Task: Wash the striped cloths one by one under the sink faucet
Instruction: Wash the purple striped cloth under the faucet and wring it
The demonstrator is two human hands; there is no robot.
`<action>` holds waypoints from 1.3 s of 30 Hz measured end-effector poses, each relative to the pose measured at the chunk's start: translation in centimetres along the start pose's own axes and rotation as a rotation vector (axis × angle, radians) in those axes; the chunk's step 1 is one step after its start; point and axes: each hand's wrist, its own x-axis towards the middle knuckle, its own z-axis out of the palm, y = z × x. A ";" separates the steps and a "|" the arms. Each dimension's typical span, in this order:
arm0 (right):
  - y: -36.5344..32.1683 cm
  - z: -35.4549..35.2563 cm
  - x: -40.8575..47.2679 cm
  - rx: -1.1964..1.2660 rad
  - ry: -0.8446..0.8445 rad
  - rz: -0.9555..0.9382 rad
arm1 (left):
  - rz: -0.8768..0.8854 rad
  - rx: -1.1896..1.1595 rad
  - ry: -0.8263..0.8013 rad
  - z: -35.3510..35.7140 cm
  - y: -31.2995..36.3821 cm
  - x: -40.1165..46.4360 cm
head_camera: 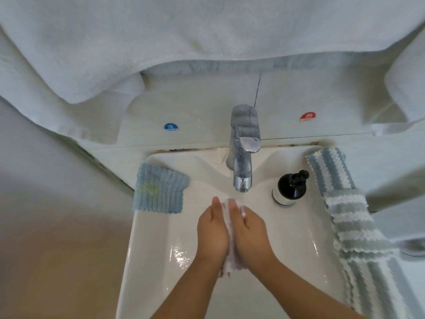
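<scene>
A pale, whitish-lilac cloth (231, 261) is pressed between my two palms over the white sink basin (287, 238), just below the chrome faucet (243, 148). My left hand (212, 231) and my right hand (250, 233) lie flat against each other with straight fingers, the cloth sandwiched between them and sticking out at the fingertips and at the wrists. A blue cloth with a yellow stain (158, 188) lies on the sink's left rim. Several blue, grey and white striped cloths (354, 222) lie along the right rim.
A black pump bottle (291, 186) stands right of the faucet. Cold and hot stickers (171, 127) sit on the ledge behind. White towels (161, 42) hang above. Water glints on the basin floor.
</scene>
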 end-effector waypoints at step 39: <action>-0.1 -1.2 -0.1 0.042 -0.077 -0.123 | 0.052 -0.011 -0.015 1.1 0.5 1.5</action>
